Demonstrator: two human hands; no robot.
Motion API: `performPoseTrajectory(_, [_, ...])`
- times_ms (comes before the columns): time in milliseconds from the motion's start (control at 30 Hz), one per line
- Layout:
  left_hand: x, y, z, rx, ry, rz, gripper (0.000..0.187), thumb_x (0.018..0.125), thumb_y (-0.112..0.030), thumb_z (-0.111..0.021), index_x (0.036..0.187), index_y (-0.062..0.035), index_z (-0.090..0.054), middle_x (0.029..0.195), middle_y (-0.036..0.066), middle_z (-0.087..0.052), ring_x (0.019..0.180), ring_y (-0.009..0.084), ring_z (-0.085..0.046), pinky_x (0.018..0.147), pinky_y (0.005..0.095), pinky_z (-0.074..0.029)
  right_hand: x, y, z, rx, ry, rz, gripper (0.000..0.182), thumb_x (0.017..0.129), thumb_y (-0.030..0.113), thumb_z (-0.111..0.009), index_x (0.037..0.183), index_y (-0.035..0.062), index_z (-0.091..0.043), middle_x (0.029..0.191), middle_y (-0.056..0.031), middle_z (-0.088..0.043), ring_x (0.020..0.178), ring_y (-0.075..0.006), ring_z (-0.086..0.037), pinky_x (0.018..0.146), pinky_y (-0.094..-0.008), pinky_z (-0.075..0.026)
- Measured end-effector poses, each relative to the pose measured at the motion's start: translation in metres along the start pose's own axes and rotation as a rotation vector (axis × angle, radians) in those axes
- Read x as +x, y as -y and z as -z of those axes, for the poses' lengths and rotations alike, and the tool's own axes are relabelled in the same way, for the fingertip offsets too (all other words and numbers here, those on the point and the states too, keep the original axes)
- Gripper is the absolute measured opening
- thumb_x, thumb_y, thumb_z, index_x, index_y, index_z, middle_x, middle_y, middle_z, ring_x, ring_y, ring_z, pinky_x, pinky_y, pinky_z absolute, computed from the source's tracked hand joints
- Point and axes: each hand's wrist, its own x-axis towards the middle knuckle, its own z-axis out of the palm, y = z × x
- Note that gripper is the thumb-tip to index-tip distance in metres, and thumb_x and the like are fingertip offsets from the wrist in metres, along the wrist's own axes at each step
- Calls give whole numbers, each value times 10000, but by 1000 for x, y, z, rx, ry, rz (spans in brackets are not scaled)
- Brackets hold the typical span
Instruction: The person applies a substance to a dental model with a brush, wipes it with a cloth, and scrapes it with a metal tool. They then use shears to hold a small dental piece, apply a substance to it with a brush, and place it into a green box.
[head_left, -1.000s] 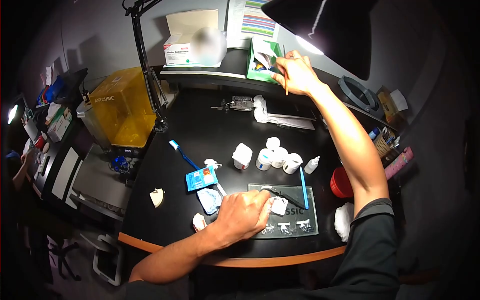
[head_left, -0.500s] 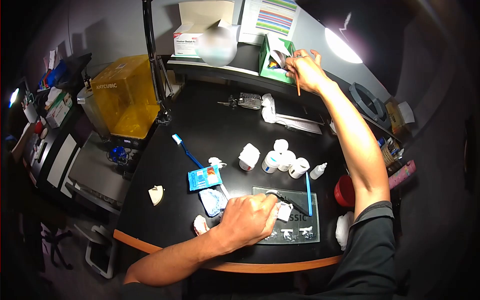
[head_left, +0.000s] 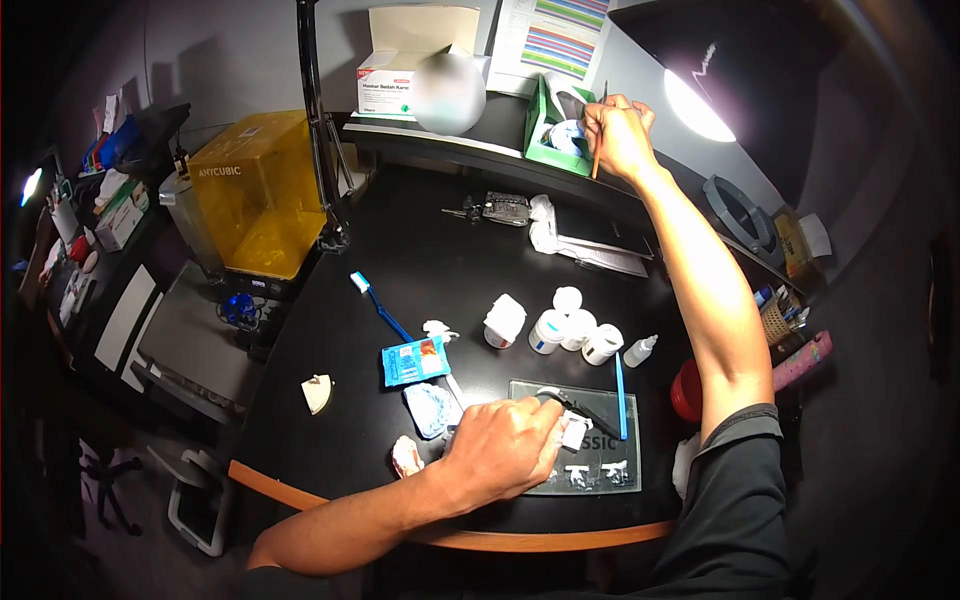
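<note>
My right hand point(head_left: 622, 140) is raised at the right side of a green box point(head_left: 556, 153) on the shelf. A thin stick with an orange handle point(head_left: 597, 158) and a dark upper end, perhaps a brush, is pinched in its fingers. White and bluish material point(head_left: 566, 135) shows inside the box. My left hand point(head_left: 508, 445) is closed over the near left part of a glass slab point(head_left: 530, 388). A small white piece point(head_left: 575, 432) shows by its fingertips; what the fingers grip is hidden. A black-handled tool point(head_left: 597, 416) and a blue stick point(head_left: 621, 398) lie across the slab.
Several white jars point(head_left: 548, 331) and a dropper bottle point(head_left: 640, 350) stand beyond the slab. To the left are a blue packet point(head_left: 415, 361), a blue mould point(head_left: 430, 410), a toothbrush point(head_left: 381, 308) and a plaster piece point(head_left: 317, 393). A lamp arm point(head_left: 318, 120) rises at the back.
My right hand has drawn slightly away from the box opening, the thin stick still in it. More bluish material now shows in the box. The left hand stays over the slab.
</note>
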Motion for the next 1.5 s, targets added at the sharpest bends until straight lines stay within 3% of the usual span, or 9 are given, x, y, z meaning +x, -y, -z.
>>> performPoseTrajectory(167, [1, -1, 2, 2, 6, 6, 169, 975, -219, -628, 915, -65, -664, 731, 131, -663, 628, 357, -666, 546, 461, -513, 2, -14, -10, 68, -123, -81, 358, 862, 78, -725, 663, 97, -428, 659, -43, -552, 759, -257, -587, 904, -462, -370])
performPoseTrajectory(300, [0, 0, 2, -1, 9, 7, 171, 974, -221, -630, 919, -64, -666, 730, 132, -664, 630, 359, -666, 545, 462, -514, 4, -27, -16, 215, -134, -160, 441, 883, 101, -753, 645, 84, -382, 542, -56, -399, 541, -203, -389, 739, -355, -421])
performPoseTrajectory(633, [8, -7, 15, -131, -72, 98, 149, 994, -151, -596, 972, -24, -671, 785, 172, -675, 691, 381, -669, 613, 460, -517, -19, -28, 13, 525, -268, -219, 474, 893, 83, -741, 630, 112, -348, 600, 44, -324, 614, -65, -303, 531, -289, -292])
performPoseTrajectory(867, [12, -3, 17, -180, -109, 133, 145, 995, -101, -602, 1042, 8, -685, 783, 195, -670, 678, 330, -674, 632, 402, -509, -110, 7, 82, 839, -224, -418, 417, 934, 92, -721, 653, 137, -415, 682, 59, -472, 643, -37, -396, 568, -249, -317])
performPoseTrajectory(1067, [14, 2, 20, -234, -144, 202, 206, 1047, -113, -535, 1072, 6, -702, 618, -24, -447, 573, 55, -403, 518, 281, -316, -212, 60, 127, 1092, -247, -643, 431, 901, -7, -705, 669, 148, -376, 726, 12, -569, 746, -61, -513, 709, -242, -420])
performPoseTrajectory(1133, [18, -12, 30, -284, -83, 300, 192, 1027, -112, -569, 1020, 44, -679, 677, 124, -605, 588, 173, -571, 574, 337, -449, -238, 82, 138, 1116, -294, -712, 422, 891, -33, -699, 661, 134, -387, 827, -53, -668, 815, -87, -573, 783, -246, -449])
performPoseTrajectory(1267, [17, -3, 25, -386, -23, 345, 221, 1017, -185, -581, 1075, -19, -715, 645, -86, -400, 619, 28, -355, 561, 262, -268, -278, 114, 147, 1246, -257, -790, 426, 899, -49, -692, 654, 131, -393, 912, -105, -700, 855, -93, -602, 824, -257, -480])
performPoseTrajectory(1333, [16, -4, 27, -481, 32, 388, 191, 984, -183, -638, 1063, -20, -699, 726, -86, -468, 689, 26, -396, 620, 237, -303, -293, 136, 149, 1805, -418, -1018, 431, 900, -57, -691, 654, 133, -392, 907, -103, -695, 846, -90, -602, 816, -254, -485])
performPoseTrajectory(1500, [15, -11, 28, -559, 140, 449, 220, 951, -175, -713, 1108, -24, -682, 789, -57, -562, 725, 25, -468, 667, 210, -366, -312, 159, 135, 1326, -222, -923, 438, 896, -55, -702, 656, 136, -388, 891, -90, -676, 815, -82, -589, 773, -229, -478])
